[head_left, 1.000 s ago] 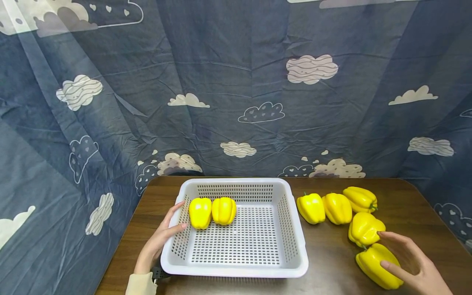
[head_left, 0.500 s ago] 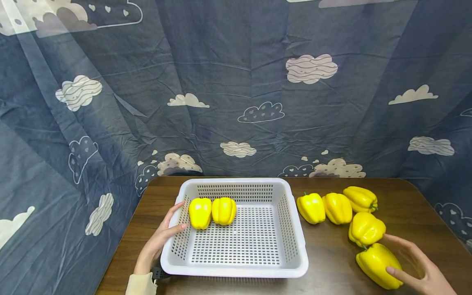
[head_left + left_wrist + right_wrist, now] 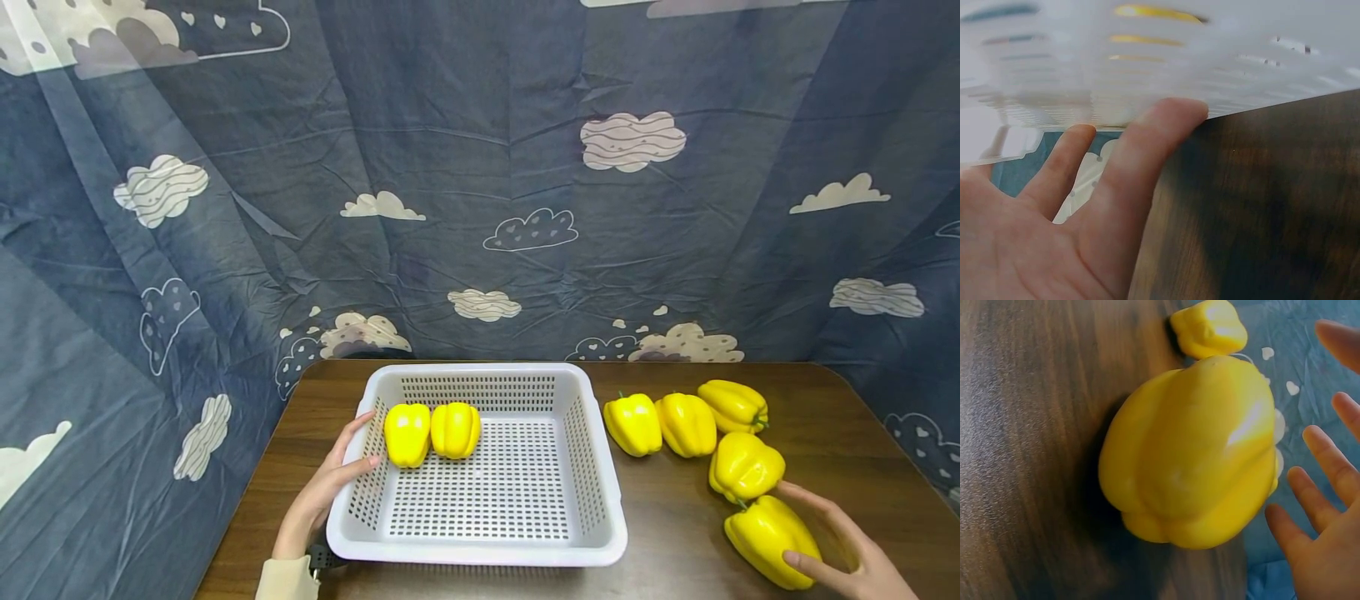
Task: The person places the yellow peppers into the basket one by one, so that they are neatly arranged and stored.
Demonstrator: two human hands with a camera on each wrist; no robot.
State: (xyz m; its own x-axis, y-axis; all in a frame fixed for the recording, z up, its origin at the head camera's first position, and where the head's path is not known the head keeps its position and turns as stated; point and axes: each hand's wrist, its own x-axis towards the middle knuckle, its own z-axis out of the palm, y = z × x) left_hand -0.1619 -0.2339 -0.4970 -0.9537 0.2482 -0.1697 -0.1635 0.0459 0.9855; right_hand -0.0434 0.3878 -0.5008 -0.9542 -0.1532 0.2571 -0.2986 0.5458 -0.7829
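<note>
My left hand [image 3: 324,485] rests against the left side of a white perforated plastic basket [image 3: 480,551], its thumb and a finger reaching the rim. In the left wrist view, mostly straight fingers [image 3: 1119,181] touch the basket's outer wall. Two yellow bell peppers [image 3: 407,435] lie inside at the left. Spread around the nearest yellow bell pepper [image 3: 772,542] at the right is my right hand [image 3: 873,568], thumb on the near side and index finger beyond. The right wrist view shows this bell pepper [image 3: 1188,456] beside spread fingertips [image 3: 1315,439], with a visible gap.
Several more yellow bell peppers [image 3: 686,425] sit in a curved row on the brown wooden table [image 3: 667,533], right of the basket. A dark blue cloth [image 3: 465,258] with cloud prints hangs behind the table.
My right hand has shifted slightly right and down around the nearest bell pepper, its index finger leaving the front of the one behind. The left hand, basket and bell peppers have stayed put.
</note>
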